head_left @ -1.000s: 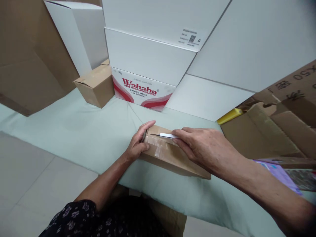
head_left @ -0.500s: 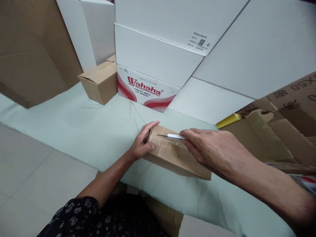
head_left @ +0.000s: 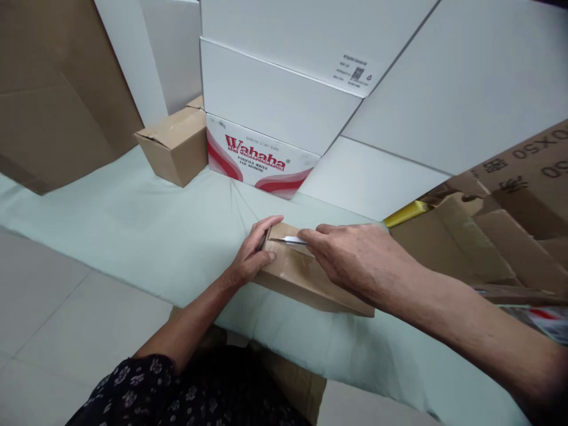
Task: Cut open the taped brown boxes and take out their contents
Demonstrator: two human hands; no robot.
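Observation:
A long brown cardboard box (head_left: 310, 287) lies on the pale green cloth in front of me, with clear tape along its top. My left hand (head_left: 254, 251) grips its left end, thumb on top and fingers round the far corner. In my right hand (head_left: 346, 251) is a utility knife (head_left: 290, 239) with a white handle, held above the box top. Its blade points left, and the tip reaches the seam at the left end, close to my left thumb. Part of the knife's handle is hidden inside my right hand.
Another brown box (head_left: 175, 145) stands at the back left beside a white Wahaba-style printed carton (head_left: 261, 160). Large white boxes (head_left: 284, 77) rise behind. At right are folded brown cardboard pieces (head_left: 470, 242) and a yellow object (head_left: 406, 214). The green cloth (head_left: 133, 219) ends above a tiled floor (head_left: 53, 307).
My right hand has moved left along the box top with the knife, bringing the blade to the left end. My left hand keeps its grip on the box.

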